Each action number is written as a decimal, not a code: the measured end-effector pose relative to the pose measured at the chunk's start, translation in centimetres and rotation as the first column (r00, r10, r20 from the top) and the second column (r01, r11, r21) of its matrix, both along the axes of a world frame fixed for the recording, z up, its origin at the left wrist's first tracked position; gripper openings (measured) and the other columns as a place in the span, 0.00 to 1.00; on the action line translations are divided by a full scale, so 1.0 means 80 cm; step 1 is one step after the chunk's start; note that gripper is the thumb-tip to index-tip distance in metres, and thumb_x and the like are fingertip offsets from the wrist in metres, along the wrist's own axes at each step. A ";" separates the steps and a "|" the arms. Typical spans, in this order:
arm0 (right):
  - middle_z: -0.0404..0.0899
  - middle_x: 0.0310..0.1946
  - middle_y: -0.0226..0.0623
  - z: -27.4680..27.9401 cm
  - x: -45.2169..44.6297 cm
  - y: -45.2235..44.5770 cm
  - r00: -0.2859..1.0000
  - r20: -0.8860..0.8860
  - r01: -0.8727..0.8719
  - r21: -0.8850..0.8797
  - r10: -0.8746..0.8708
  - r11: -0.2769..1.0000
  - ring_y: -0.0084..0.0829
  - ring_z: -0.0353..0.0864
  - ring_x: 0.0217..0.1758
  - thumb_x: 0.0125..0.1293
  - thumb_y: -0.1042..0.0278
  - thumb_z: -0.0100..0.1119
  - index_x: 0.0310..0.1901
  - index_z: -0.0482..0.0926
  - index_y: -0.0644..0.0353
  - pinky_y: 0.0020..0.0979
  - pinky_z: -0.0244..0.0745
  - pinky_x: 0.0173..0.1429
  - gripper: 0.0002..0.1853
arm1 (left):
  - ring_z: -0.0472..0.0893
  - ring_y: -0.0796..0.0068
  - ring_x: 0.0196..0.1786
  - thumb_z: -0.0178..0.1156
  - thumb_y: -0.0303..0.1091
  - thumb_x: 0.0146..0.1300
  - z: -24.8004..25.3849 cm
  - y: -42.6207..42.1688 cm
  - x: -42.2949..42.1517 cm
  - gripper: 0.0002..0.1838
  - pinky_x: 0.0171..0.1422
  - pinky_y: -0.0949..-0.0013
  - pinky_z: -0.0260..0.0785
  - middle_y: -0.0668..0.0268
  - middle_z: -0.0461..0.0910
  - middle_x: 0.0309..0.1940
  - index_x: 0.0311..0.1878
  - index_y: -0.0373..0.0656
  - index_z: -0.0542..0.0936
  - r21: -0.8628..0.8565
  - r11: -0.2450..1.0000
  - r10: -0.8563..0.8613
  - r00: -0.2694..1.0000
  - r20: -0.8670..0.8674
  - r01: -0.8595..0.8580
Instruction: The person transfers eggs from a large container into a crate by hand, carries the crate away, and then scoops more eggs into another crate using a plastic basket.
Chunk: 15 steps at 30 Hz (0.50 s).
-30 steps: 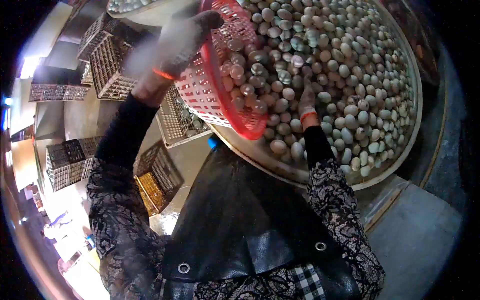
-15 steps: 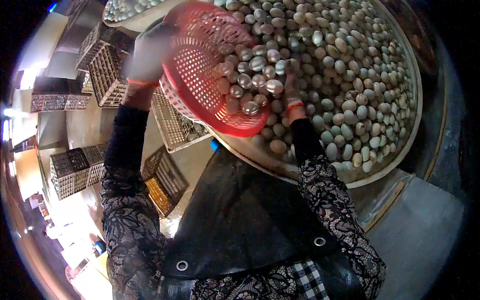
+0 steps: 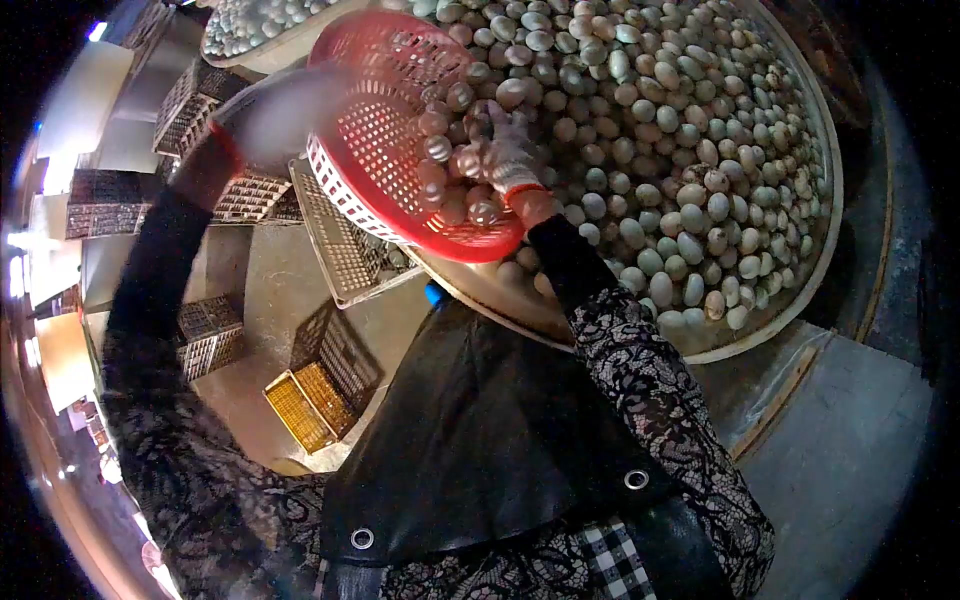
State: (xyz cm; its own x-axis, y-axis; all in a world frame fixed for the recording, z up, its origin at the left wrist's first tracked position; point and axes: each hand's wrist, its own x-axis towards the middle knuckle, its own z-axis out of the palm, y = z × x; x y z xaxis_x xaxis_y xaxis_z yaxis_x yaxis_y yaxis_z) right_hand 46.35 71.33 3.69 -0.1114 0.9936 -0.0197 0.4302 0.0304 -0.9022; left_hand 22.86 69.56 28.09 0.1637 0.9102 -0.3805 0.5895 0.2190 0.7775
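A red plastic basket point(image 3: 370, 140) with a slotted wall is tilted over the near left rim of a large round tub point(image 3: 560, 325). My left hand point(image 3: 295, 110), gloved and partly blurred, grips the basket's upper left rim. Several eggs point(image 3: 432, 172) lie in the basket's lower right side. At its right lip, my right hand point(image 3: 508, 150), in a pale glove with a red cuff, curls over eggs with its fingers pointing into the basket. Pale whitish and greenish eggs point(image 3: 690, 195) heap up in the tub.
Another tub point(image 3: 245, 55) of eggs stands at the top left. A pale crate point(image 3: 335, 235) sits below the basket, and a yellow crate point(image 3: 300, 410) is on the floor. Dark crates point(image 3: 115, 200) are stacked at left. A grey slab point(image 3: 840, 470) lies at right.
My right hand has moved left from the egg heap to the basket's lip. The basket has shifted slightly left, and my left forearm has swung outward to the left.
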 end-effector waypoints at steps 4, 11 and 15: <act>0.59 0.61 0.52 0.013 0.000 -0.005 0.940 0.339 -0.088 0.142 0.035 0.986 0.52 0.64 0.63 0.66 0.46 0.48 0.65 0.61 0.51 0.44 0.64 0.63 0.30 | 0.76 0.67 0.52 0.67 0.29 0.50 -0.003 0.006 -0.022 0.31 0.58 0.67 0.70 0.58 0.75 0.55 0.60 0.40 0.71 -0.065 0.942 -0.335 0.925 -0.181 0.329; 0.74 0.54 0.42 -0.021 0.026 0.020 0.804 -0.559 -0.221 0.037 0.204 0.974 0.40 0.71 0.58 0.69 0.61 0.47 0.54 0.74 0.57 0.35 0.64 0.63 0.16 | 0.78 0.68 0.50 0.56 0.41 0.60 0.013 -0.028 0.004 0.29 0.53 0.56 0.75 0.62 0.75 0.53 0.64 0.44 0.65 -0.215 0.967 0.184 0.960 0.214 -0.137; 0.75 0.52 0.34 -0.050 0.054 0.029 0.545 -0.836 -0.111 0.009 0.068 0.994 0.27 0.71 0.55 0.71 0.63 0.45 0.57 0.72 0.62 0.29 0.64 0.61 0.17 | 0.78 0.69 0.50 0.57 0.39 0.59 -0.007 -0.028 -0.026 0.30 0.55 0.58 0.73 0.62 0.75 0.53 0.64 0.43 0.65 -0.193 0.968 0.209 0.944 0.255 -0.162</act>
